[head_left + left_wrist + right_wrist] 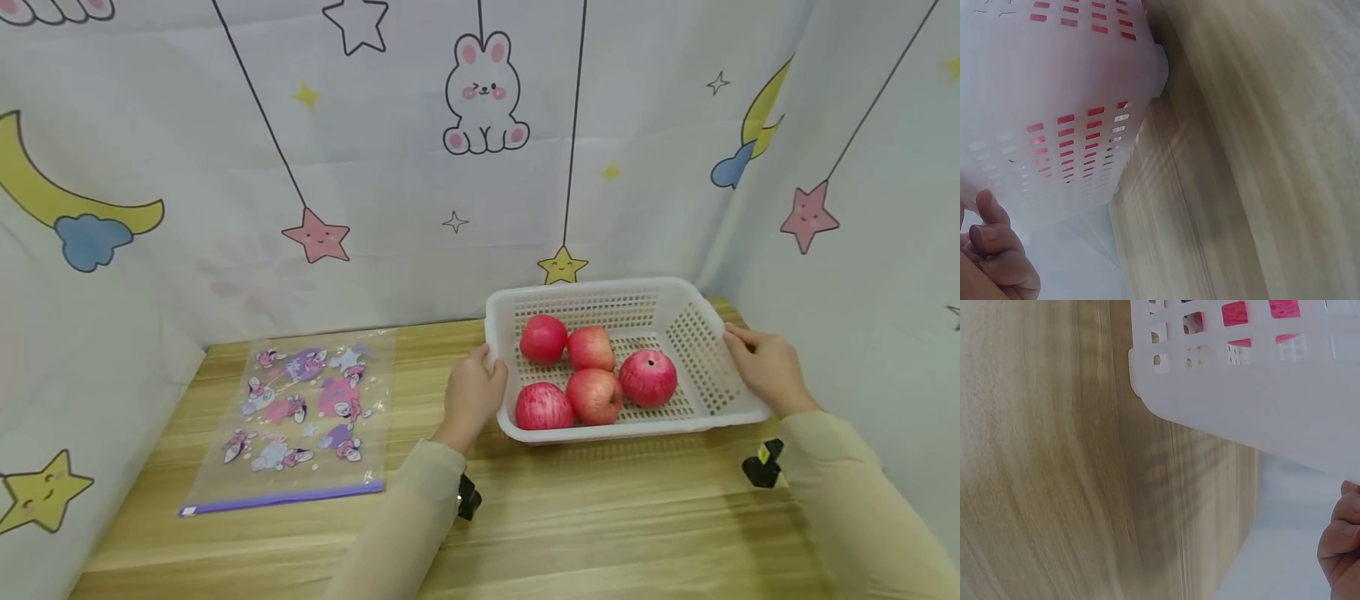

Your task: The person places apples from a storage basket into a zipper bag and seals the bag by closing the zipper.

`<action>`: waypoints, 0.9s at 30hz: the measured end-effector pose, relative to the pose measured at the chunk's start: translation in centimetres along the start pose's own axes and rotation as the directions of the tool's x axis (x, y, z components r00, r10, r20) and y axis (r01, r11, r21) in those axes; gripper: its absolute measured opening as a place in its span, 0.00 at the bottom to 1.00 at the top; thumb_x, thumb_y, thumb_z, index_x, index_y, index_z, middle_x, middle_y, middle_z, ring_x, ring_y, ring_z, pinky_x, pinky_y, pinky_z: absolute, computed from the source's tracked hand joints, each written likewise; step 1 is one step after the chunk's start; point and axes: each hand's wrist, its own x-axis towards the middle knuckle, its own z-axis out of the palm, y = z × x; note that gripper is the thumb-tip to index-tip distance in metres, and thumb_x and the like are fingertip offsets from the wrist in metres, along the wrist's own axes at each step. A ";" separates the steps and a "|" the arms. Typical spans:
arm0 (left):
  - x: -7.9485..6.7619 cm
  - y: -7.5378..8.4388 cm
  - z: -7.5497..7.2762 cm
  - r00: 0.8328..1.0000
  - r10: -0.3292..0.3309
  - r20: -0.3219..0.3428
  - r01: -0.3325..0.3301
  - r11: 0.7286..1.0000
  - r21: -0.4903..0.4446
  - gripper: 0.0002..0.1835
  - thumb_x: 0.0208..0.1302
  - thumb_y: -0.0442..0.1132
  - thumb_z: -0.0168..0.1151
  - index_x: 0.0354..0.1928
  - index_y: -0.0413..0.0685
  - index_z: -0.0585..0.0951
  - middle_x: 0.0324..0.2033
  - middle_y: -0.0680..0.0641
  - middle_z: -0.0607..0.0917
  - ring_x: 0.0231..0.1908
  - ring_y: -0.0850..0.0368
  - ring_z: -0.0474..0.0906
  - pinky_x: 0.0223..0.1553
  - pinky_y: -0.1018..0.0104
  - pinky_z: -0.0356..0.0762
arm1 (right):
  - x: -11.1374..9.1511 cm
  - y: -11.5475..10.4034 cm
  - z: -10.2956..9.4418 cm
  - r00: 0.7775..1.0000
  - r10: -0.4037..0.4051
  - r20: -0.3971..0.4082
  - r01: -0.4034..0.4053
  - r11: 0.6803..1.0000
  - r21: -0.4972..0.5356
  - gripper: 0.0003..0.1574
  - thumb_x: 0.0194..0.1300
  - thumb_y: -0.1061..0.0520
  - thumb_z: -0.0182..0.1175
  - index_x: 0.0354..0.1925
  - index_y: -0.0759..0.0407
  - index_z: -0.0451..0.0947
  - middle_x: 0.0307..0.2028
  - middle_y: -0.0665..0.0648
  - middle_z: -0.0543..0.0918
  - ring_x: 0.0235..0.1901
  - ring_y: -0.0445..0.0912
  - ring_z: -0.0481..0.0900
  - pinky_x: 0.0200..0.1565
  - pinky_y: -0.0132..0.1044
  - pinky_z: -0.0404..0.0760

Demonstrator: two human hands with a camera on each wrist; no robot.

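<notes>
A white plastic basket [697, 358] with slotted walls holds several red apples [648, 378], grouped toward its left and middle. At the basket's left end, my left hand [474, 395] grips the rim, thumb up near the edge. My right hand [772, 372] holds the rim at the opposite end. Both wrist views show curled fingers beside the basket wall, such as the left fingers [1007, 253] and the right fingers [1341, 540]. Red apple skin shows through the slots. Whether the basket's base touches the table cannot be told.
A clear zip bag [300, 417] with cartoon prints and a purple slider strip lies flat on the wooden table [600, 517], left of the basket. White printed curtains [405, 183] close off the back and both sides. Small black devices sit at both wrists.
</notes>
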 end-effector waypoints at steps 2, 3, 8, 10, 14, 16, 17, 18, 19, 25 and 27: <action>0.0 -0.1 -0.1 1.000 0.006 -0.004 -0.006 1.000 -0.008 0.25 0.66 0.43 0.52 0.60 0.34 0.72 0.10 0.50 0.73 0.09 0.63 0.68 0.12 0.72 0.68 | 0.0 0.0 0.0 1.000 0.005 0.004 -0.005 1.000 0.001 0.30 0.74 0.47 0.43 0.60 0.68 0.69 0.56 0.77 0.69 0.57 0.73 0.67 0.54 0.65 0.67; 0.0 -0.1 -0.1 1.000 0.009 -0.005 -0.009 1.000 -0.012 0.25 0.66 0.43 0.52 0.60 0.34 0.72 0.10 0.50 0.73 0.09 0.63 0.68 0.11 0.72 0.68 | 0.0 0.0 0.1 1.000 0.008 0.007 -0.008 1.000 0.001 0.30 0.74 0.47 0.43 0.61 0.68 0.68 0.56 0.78 0.69 0.57 0.73 0.66 0.54 0.65 0.67; 0.1 -0.3 -0.2 1.000 0.011 -0.005 -0.011 1.000 -0.008 0.26 0.66 0.44 0.51 0.60 0.34 0.72 0.09 0.51 0.73 0.09 0.64 0.68 0.11 0.72 0.67 | -0.2 -0.2 0.0 0.999 0.029 0.031 -0.029 1.000 -0.006 0.31 0.74 0.45 0.41 0.62 0.66 0.67 0.57 0.79 0.68 0.57 0.74 0.66 0.52 0.66 0.68; 0.1 -0.4 -0.2 1.000 0.010 -0.008 -0.010 1.000 -0.002 0.26 0.65 0.44 0.52 0.60 0.34 0.73 0.09 0.51 0.73 0.09 0.64 0.67 0.11 0.72 0.66 | -0.2 -0.3 0.0 0.999 0.027 0.033 -0.027 1.000 -0.004 0.31 0.74 0.45 0.41 0.62 0.66 0.67 0.57 0.78 0.68 0.57 0.74 0.65 0.52 0.65 0.68; 0.0 -0.6 -0.4 1.000 0.005 -0.002 -0.005 1.000 0.017 0.26 0.66 0.44 0.52 0.60 0.34 0.72 0.10 0.50 0.73 0.11 0.63 0.68 0.13 0.71 0.66 | -0.4 -0.5 0.2 1.000 0.011 0.020 -0.011 1.000 -0.004 0.30 0.74 0.47 0.42 0.61 0.67 0.67 0.56 0.78 0.69 0.56 0.73 0.66 0.52 0.65 0.68; 0.0 -0.6 -0.6 1.000 -0.004 0.005 0.004 1.000 0.027 0.26 0.66 0.45 0.52 0.60 0.34 0.72 0.11 0.49 0.74 0.12 0.63 0.69 0.13 0.71 0.67 | -0.4 -0.6 0.3 1.000 0.004 0.012 -0.004 1.000 -0.003 0.30 0.74 0.47 0.43 0.61 0.68 0.68 0.56 0.77 0.70 0.56 0.73 0.67 0.53 0.65 0.68; -0.1 -0.6 -0.7 1.000 -0.011 0.010 0.010 1.000 0.028 0.26 0.66 0.44 0.52 0.61 0.35 0.72 0.11 0.49 0.74 0.12 0.62 0.69 0.14 0.71 0.67 | -0.4 -0.7 0.4 1.000 0.003 0.011 -0.003 1.000 -0.003 0.30 0.74 0.47 0.43 0.61 0.68 0.68 0.55 0.77 0.70 0.56 0.73 0.67 0.53 0.65 0.68; -0.1 -0.6 -0.8 1.000 -0.015 0.013 0.015 0.999 0.030 0.26 0.66 0.44 0.52 0.61 0.35 0.72 0.11 0.49 0.74 0.12 0.62 0.70 0.14 0.71 0.68 | -0.4 -0.7 0.5 1.000 0.002 0.011 -0.002 1.000 0.000 0.30 0.74 0.47 0.43 0.61 0.68 0.68 0.55 0.77 0.71 0.56 0.73 0.67 0.53 0.65 0.68; -0.1 -0.7 -0.9 1.000 -0.017 0.013 0.017 0.999 0.031 0.26 0.66 0.44 0.52 0.61 0.35 0.71 0.11 0.49 0.74 0.12 0.62 0.70 0.14 0.71 0.68 | -0.4 -0.7 0.6 1.000 0.004 0.013 -0.004 1.000 0.002 0.30 0.74 0.47 0.42 0.61 0.68 0.68 0.55 0.77 0.71 0.56 0.73 0.67 0.53 0.65 0.68; -0.2 -1.0 -1.3 1.000 -0.015 -0.001 0.015 0.999 0.036 0.26 0.66 0.44 0.53 0.61 0.35 0.72 0.12 0.48 0.74 0.13 0.62 0.70 0.15 0.71 0.70 | -0.3 -1.1 0.8 0.999 0.020 0.036 -0.021 1.000 0.018 0.31 0.74 0.46 0.41 0.62 0.67 0.66 0.57 0.76 0.70 0.57 0.72 0.67 0.52 0.64 0.70; -0.3 -1.1 -1.4 1.000 -0.017 -0.007 0.017 0.999 0.042 0.26 0.66 0.45 0.53 0.60 0.35 0.72 0.12 0.48 0.74 0.14 0.61 0.71 0.15 0.71 0.71 | -0.3 -1.3 1.0 0.999 0.023 0.036 -0.024 0.999 0.022 0.31 0.74 0.46 0.41 0.63 0.67 0.66 0.57 0.76 0.70 0.56 0.71 0.68 0.52 0.63 0.70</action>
